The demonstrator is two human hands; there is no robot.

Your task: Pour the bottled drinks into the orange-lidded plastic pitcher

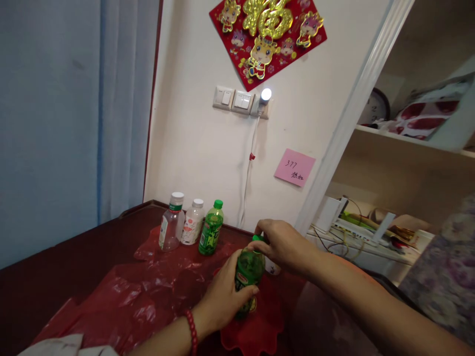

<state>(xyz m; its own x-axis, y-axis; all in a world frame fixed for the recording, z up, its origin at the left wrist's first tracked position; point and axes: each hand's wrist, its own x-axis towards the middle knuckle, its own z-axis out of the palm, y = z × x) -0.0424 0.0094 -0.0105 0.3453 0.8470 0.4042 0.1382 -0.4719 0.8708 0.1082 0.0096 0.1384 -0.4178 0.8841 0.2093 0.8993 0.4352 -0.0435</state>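
A green-labelled plastic drink bottle [250, 269] is tilted slightly above a red scalloped tray [256, 338]. Wrapped round its body is my left hand [226, 291], with a red bead bracelet at the wrist. The fingers of my right hand [272, 240] are closed on the bottle's green cap [257, 238]; whether the cap is loose I cannot tell. Behind the bottle, a white object [272, 267] shows only in part. Upright near the wall stand a clear bottle with a white cap [172, 225], a white-labelled bottle [192, 222] and another green bottle [211, 228].
Crumpled red plastic [129, 291] covers part of the dark red table [85, 262]. A white cable [246, 188] hangs from a lit plug [265, 96] on the wall. At right, shelves hold a white router [352, 230] and cables. A blue curtain [67, 109] hangs at left.
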